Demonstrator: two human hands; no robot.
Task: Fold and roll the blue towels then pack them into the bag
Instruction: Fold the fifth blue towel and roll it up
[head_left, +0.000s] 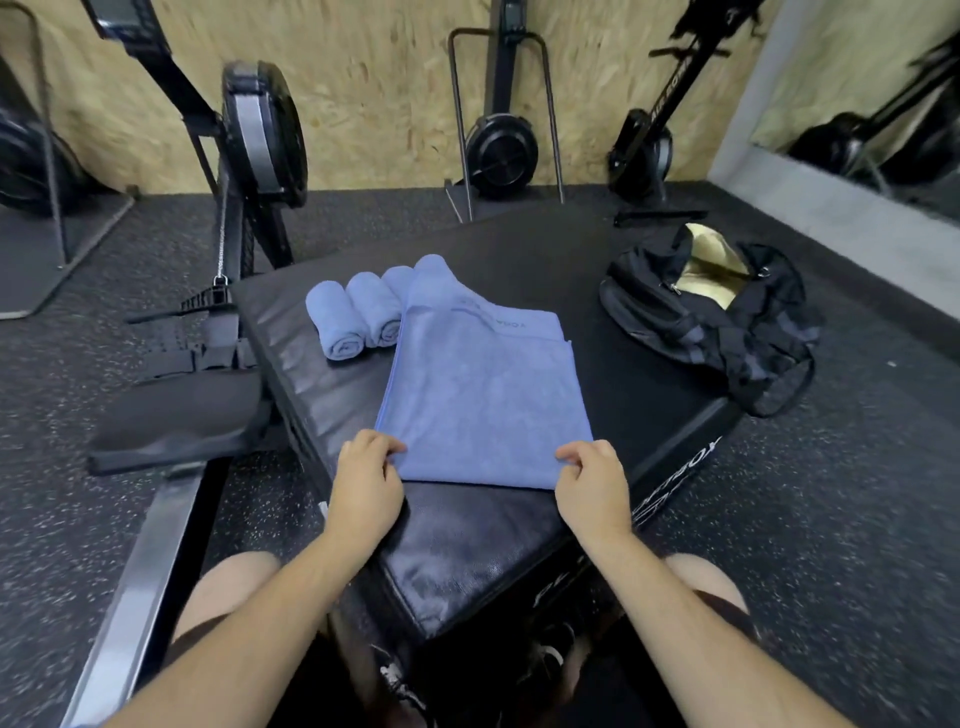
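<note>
We see folded blue towel (483, 400) flat mid-frame on black bench (467, 545), left hand (366, 478) and right hand (592, 483) pinching its near corners with curled fingers, rolled towels (358, 317) upper left of it, black bag (711, 312) open at right

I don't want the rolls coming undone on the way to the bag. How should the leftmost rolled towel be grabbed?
Probably round the middle of the leftmost rolled towel, hand coming from above and its free left side, so the wraps stay pinned. Its spiral end faces the person, and the next roll lies against its right side.
</note>
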